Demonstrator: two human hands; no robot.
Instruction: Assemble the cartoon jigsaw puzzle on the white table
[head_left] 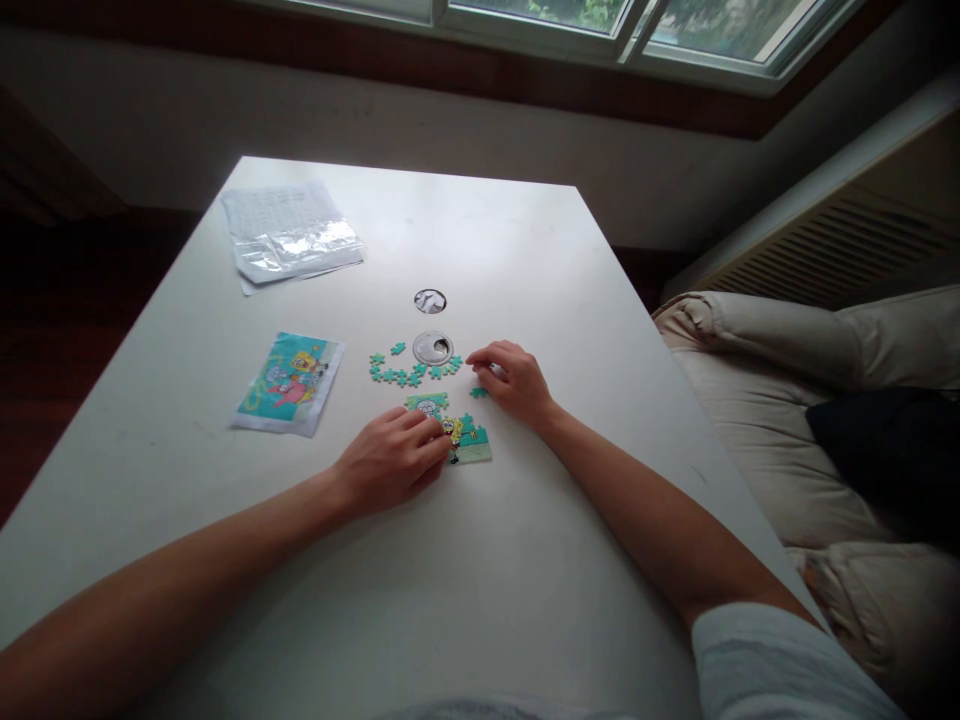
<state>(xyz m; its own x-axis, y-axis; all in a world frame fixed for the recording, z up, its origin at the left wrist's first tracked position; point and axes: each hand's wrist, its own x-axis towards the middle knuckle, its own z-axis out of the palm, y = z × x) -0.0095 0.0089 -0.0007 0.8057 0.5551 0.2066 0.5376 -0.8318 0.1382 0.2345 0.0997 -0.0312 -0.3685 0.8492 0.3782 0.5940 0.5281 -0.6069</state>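
A partly joined jigsaw puzzle [473,450] with cartoon figures lies on the white table. My left hand [397,452] rests at its left side, with curled fingers closed over that part and covering some of it. Loose green puzzle pieces [401,378] lie in a rough row beyond the joined part. My right hand [516,380] is at the right end of this row, its index finger stretched out and its thumb apart, with nothing visible between them. One loose piece [478,392] is close below the right thumb.
A picture sheet [292,385] with cartoon figures lies on the table [360,620] to the left. Behind it are papers in a clear plastic bag [292,235]. A round hole [430,301] and a round grey cover [433,348] sit mid-table. A beige sofa [757,430] stands right.
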